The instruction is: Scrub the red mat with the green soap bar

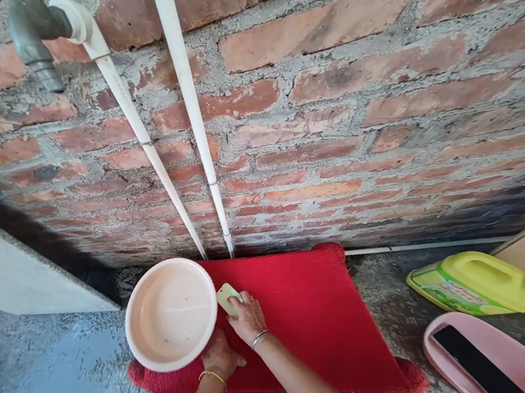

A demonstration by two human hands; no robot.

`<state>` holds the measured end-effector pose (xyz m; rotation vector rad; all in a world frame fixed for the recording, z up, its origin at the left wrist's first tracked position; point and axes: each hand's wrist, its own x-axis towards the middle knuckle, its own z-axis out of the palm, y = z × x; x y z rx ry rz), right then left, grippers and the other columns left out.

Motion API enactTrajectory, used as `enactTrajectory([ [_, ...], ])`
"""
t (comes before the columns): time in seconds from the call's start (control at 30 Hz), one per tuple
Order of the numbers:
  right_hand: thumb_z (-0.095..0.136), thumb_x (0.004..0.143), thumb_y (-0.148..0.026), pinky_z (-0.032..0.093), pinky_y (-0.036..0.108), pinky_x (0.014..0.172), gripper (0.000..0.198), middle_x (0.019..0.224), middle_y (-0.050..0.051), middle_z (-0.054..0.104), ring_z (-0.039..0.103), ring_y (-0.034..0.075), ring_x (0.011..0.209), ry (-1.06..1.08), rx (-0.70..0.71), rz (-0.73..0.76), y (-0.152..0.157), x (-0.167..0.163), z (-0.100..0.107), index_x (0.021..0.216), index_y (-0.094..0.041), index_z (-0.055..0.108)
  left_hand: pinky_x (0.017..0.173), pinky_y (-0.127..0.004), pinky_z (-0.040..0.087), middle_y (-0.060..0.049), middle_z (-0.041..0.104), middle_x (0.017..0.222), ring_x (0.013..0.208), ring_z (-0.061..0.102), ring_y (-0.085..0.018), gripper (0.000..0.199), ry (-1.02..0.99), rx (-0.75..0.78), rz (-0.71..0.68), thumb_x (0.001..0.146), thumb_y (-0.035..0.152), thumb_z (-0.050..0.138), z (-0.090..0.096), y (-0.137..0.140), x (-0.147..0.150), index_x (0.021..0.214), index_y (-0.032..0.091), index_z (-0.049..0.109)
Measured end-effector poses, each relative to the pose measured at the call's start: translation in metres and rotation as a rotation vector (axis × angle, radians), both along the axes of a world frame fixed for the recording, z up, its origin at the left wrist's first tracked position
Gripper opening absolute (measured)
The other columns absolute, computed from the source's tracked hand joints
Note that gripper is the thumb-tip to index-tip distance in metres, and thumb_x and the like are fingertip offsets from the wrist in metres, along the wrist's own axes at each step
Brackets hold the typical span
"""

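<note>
A red fleecy mat (pixel 310 323) lies over a low surface by the brick wall. On its left part stands a pale pink basin (pixel 171 314) with a little liquid and a few specks inside. My right hand (pixel 247 318), with a silver bangle, is closed around a flat pale green scrubbing brush (pixel 228 298); any bristles are hidden. The brush is against the mat, just right of the basin. Beside the basin's lower right rim, my left hand (pixel 222 356) rests palm down on the mat, thumb spread; the rim partly hides its fingers.
A grey tap (pixel 37 43) and two white pipes (pixel 192 100) run along the brick wall (pixel 374 82). At right, a yellow detergent bottle (pixel 486 282) lies behind a pink plastic seat (pixel 439 351) bearing a black phone (pixel 474 359). A pale slab (pixel 14 260) leans at left above wet concrete (pixel 55 375).
</note>
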<state>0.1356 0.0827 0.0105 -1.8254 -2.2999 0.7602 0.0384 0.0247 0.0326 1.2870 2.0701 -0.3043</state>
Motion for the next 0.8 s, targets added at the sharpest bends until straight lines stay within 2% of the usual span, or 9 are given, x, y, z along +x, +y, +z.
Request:
enactTrajectory([
  [0.1,0.065,0.076,-0.03,0.039,0.034,0.091,0.042,0.116,0.008,0.056,0.054,0.025,0.105,-0.05,0.039,-0.056,0.006,0.047,-0.005,0.118,-0.029,0.063,0.092,-0.035,0.045,-0.014,0.067,0.113,0.109,0.061,-0.03,0.06,0.005,0.004,-0.013,0.052,0.03,0.081,-0.005,-0.002,-0.001,0.105,0.013,0.059],
  [0.2,0.064,0.077,-0.029,0.041,0.034,0.09,0.04,0.113,0.008,0.058,0.056,0.023,0.101,-0.094,0.107,-0.193,0.012,0.117,-0.008,0.116,-0.027,0.065,0.089,-0.035,0.046,-0.014,0.068,0.109,0.105,0.063,-0.03,0.056,0.01,0.014,-0.023,0.053,0.032,0.081,-0.008,-0.003,-0.002,0.101,0.013,0.061],
  [0.33,0.062,0.079,-0.03,0.045,0.034,0.086,0.034,0.108,0.007,0.059,0.06,0.021,0.092,-0.12,0.164,-0.463,0.01,0.21,-0.013,0.111,-0.027,0.067,0.09,-0.035,0.046,-0.016,0.068,0.112,0.106,0.063,-0.03,0.057,0.033,0.024,-0.049,0.052,0.032,0.081,-0.006,-0.003,0.0,0.101,0.012,0.062],
  [0.43,0.061,0.078,-0.035,0.048,0.037,0.08,0.033,0.104,0.008,0.06,0.06,0.023,0.088,-0.186,0.179,-0.706,0.003,0.252,-0.014,0.11,-0.027,0.066,0.093,-0.037,0.045,-0.016,0.068,0.113,0.108,0.062,-0.031,0.056,0.047,0.026,-0.063,0.052,0.031,0.08,-0.005,-0.003,0.0,0.101,0.013,0.062],
  [0.53,0.06,0.079,-0.039,0.048,0.039,0.082,0.038,0.105,0.011,0.06,0.06,0.025,0.091,-0.233,0.188,-0.796,0.001,0.255,-0.01,0.114,-0.024,0.065,0.093,-0.038,0.045,-0.015,0.069,0.111,0.107,0.062,-0.031,0.054,0.048,0.026,-0.072,0.052,0.032,0.08,-0.007,-0.003,-0.001,0.1,0.014,0.062],
  [0.7,0.061,0.08,-0.034,0.044,0.034,0.088,0.039,0.113,0.009,0.058,0.059,0.022,0.099,-0.158,0.104,-0.544,0.015,0.205,0.002,0.118,-0.025,0.063,0.091,-0.037,0.046,-0.014,0.069,0.108,0.106,0.063,-0.031,0.049,0.028,0.031,-0.092,0.054,0.032,0.078,-0.01,-0.003,-0.003,0.097,0.015,0.061],
  [0.8,0.062,0.08,-0.034,0.042,0.032,0.09,0.04,0.115,0.006,0.057,0.058,0.02,0.1,-0.158,0.02,-0.491,0.023,0.194,0.007,0.12,-0.029,0.062,0.087,-0.035,0.046,-0.016,0.068,0.107,0.104,0.063,-0.03,0.05,0.042,0.033,-0.121,0.054,0.034,0.076,-0.008,-0.003,-0.002,0.097,0.013,0.06],
])
